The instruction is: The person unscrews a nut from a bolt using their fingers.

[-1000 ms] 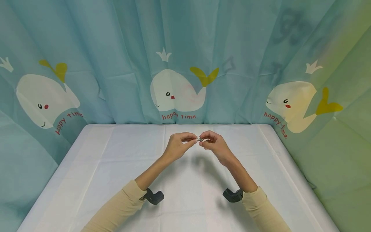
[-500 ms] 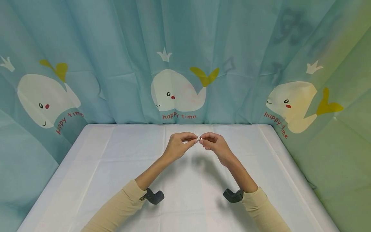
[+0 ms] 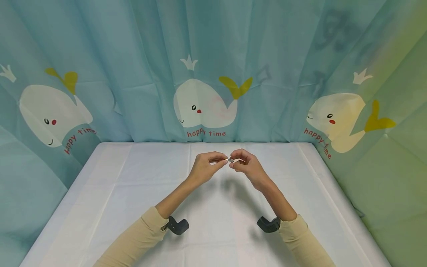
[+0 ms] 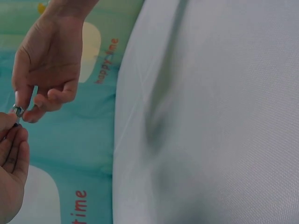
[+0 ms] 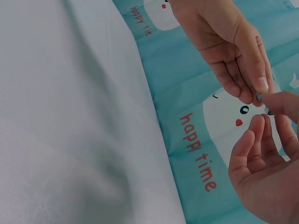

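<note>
A small silver bolt (image 3: 228, 160) lies level between my two hands, above the far part of the white table. My left hand (image 3: 204, 168) pinches its left end between thumb and fingertips. On its right end shows a wider ringed piece, like a nut (image 3: 232, 160). The thumb and index finger of my right hand (image 3: 249, 167) are curled round this nut, one above and one below, spread slightly apart in the head view. In the left wrist view the nut (image 4: 18, 111) is right at the right hand's fingertips. Fingers hide most of the bolt in both wrist views.
A white cloth covers the table (image 3: 150, 193). Behind and beside it hangs a blue-green curtain (image 3: 143, 104) with whale prints. Dark wrist mounts (image 3: 178, 226) jut inward from both beige sleeves (image 3: 136, 237).
My right thumb and index finger close together on the nut half a second ago, then spread apart again, uncovering more of it. My left hand keeps its place and its pinch.
</note>
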`<state>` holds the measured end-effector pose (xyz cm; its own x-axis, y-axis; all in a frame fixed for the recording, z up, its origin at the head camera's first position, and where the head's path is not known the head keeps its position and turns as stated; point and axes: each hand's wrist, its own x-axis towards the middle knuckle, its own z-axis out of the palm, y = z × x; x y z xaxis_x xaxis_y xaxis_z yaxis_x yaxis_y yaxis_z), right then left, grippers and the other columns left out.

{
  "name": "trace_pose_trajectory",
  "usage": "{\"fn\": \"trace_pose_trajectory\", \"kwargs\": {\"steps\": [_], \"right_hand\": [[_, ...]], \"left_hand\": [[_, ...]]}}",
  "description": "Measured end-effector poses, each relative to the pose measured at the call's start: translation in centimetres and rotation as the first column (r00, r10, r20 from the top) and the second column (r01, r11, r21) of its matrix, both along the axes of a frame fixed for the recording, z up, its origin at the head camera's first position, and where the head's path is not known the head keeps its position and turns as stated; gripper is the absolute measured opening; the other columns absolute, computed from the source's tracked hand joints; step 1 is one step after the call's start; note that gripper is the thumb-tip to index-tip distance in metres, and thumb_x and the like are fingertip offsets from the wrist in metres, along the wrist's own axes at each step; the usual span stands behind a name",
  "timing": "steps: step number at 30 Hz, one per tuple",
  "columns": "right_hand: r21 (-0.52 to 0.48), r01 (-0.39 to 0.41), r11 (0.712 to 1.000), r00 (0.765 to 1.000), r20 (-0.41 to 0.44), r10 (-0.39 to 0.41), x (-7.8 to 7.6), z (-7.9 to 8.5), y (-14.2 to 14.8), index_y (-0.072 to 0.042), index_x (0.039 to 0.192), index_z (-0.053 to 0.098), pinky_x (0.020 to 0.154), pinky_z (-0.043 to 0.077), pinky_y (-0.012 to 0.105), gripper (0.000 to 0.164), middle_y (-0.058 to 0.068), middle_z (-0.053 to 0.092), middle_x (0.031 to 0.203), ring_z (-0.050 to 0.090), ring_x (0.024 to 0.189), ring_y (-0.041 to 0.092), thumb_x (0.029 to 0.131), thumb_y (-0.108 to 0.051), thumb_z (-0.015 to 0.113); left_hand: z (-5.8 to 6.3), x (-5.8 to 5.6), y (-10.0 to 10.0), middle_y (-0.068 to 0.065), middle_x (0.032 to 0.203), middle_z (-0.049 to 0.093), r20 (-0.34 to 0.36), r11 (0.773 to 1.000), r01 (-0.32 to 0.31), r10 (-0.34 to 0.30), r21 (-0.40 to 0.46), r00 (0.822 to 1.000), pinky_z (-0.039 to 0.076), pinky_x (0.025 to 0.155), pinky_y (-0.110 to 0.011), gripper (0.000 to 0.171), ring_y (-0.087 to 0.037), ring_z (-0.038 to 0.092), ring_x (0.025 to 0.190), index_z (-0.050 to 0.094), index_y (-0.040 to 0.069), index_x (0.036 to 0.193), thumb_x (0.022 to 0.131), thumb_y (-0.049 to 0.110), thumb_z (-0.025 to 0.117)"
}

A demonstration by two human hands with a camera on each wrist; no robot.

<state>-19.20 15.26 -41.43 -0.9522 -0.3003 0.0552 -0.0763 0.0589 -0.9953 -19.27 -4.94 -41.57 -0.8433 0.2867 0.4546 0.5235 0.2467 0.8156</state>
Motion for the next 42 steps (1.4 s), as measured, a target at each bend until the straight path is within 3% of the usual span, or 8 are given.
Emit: {"fn": "trace_pose_trajectory", "kwargs": {"steps": [4, 8, 13, 19, 23, 28, 35, 42], "right_hand": [[0.01, 0.027, 1.0, 0.998, 0.05, -0.027, -0.1, 0.09, -0.05, 0.001, 0.12, 0.061, 0.074, 0.052, 0.028, 0.031, 0.01, 0.062, 0.105, 0.06, 0.083, 0.017, 0.095, -0.015, 0.068], [0.022, 0.058, 0.998, 0.994, 0.088, -0.059, -0.13, 0.17, -0.15, 0.003, 0.11, 0.066, 0.077, 0.052, 0.03, 0.027, 0.007, 0.065, 0.096, 0.058, 0.08, 0.016, 0.096, -0.02, 0.066], [0.024, 0.065, 0.998, 0.995, 0.073, -0.066, -0.18, 0.06, -0.07, 0.002, 0.104, 0.069, 0.082, 0.052, 0.036, 0.021, 0.001, 0.066, 0.091, 0.059, 0.081, 0.016, 0.095, -0.017, 0.068], [0.021, 0.05, 0.999, 0.998, 0.045, -0.051, -0.15, -0.02, 0.06, 0.006, 0.112, 0.066, 0.087, 0.052, 0.041, 0.026, 0.003, 0.066, 0.096, 0.06, 0.087, 0.019, 0.092, -0.01, 0.071], [0.015, 0.034, 0.999, 0.999, 0.024, -0.034, 0.02, 0.04, 0.08, 0.009, 0.115, 0.063, 0.087, 0.051, 0.039, 0.03, 0.003, 0.067, 0.1, 0.062, 0.09, 0.017, 0.09, -0.006, 0.07], [0.007, 0.016, 1.0, 1.0, 0.01, -0.016, 0.13, 0.05, 0.1, 0.008, 0.115, 0.062, 0.086, 0.051, 0.037, 0.028, 0.005, 0.064, 0.105, 0.063, 0.09, 0.017, 0.09, -0.004, 0.069], [0.017, 0.026, 1.0, 0.998, 0.056, -0.027, -0.06, -0.04, 0.07, 0.003, 0.119, 0.062, 0.081, 0.052, 0.036, 0.032, 0.006, 0.063, 0.105, 0.06, 0.088, 0.022, 0.094, -0.015, 0.069], [0.033, 0.039, 0.999, 0.997, 0.063, -0.041, -0.06, -0.02, 0.09, 0.003, 0.107, 0.068, 0.085, 0.052, 0.04, 0.027, 0.005, 0.066, 0.095, 0.058, 0.082, 0.019, 0.094, -0.02, 0.069]], "left_hand": [[0.0, -0.05, -0.02, -0.004, 0.095, 0.075, 0.005, 1.0, 0.005, -0.005, 0.007, 1.0, 0.058, 0.077, -0.03, 0.01, -0.017, 0.072, 0.089, 0.077, 0.003, 0.1, 0.09, 0.007, 0.074], [0.05, 0.01, -0.04, -0.003, 0.095, 0.075, 0.02, 1.0, 0.011, -0.011, 0.01, 1.0, 0.058, 0.077, -0.035, 0.01, -0.016, 0.072, 0.088, 0.077, 0.004, 0.1, 0.091, 0.007, 0.074], [0.2, 0.11, -0.03, -0.003, 0.095, 0.075, 0.034, 1.0, 0.01, -0.01, 0.001, 0.999, 0.058, 0.078, -0.034, 0.01, -0.016, 0.072, 0.09, 0.077, 0.004, 0.1, 0.091, 0.008, 0.074], [0.02, 0.12, -0.03, -0.003, 0.096, 0.075, 0.016, 1.0, 0.002, -0.002, -0.01, 1.0, 0.058, 0.078, -0.032, 0.01, -0.017, 0.072, 0.09, 0.077, 0.004, 0.1, 0.091, 0.008, 0.074], [-0.09, 0.17, -0.05, -0.003, 0.096, 0.074, 0.022, 1.0, -0.003, 0.004, -0.015, 1.0, 0.057, 0.079, -0.029, 0.01, -0.017, 0.072, 0.091, 0.077, 0.005, 0.1, 0.091, 0.008, 0.074], [-0.14, 0.19, -0.03, -0.003, 0.097, 0.074, 0.035, 1.0, -0.007, 0.007, -0.006, 0.999, 0.058, 0.079, -0.035, 0.01, -0.018, 0.072, 0.091, 0.077, 0.005, 0.1, 0.091, 0.008, 0.074], [-0.03, 0.2, -0.02, -0.003, 0.096, 0.075, 0.018, 1.0, 0.0, 0.0, 0.0, 1.0, 0.058, 0.078, -0.031, 0.01, -0.017, 0.072, 0.09, 0.077, 0.005, 0.1, 0.091, 0.008, 0.075], [0.16, 0.25, 0.02, -0.002, 0.095, 0.075, 0.031, 1.0, 0.0, 0.0, 0.002, 1.0, 0.058, 0.076, -0.029, 0.01, -0.016, 0.072, 0.09, 0.077, 0.005, 0.1, 0.09, 0.008, 0.075]]}}
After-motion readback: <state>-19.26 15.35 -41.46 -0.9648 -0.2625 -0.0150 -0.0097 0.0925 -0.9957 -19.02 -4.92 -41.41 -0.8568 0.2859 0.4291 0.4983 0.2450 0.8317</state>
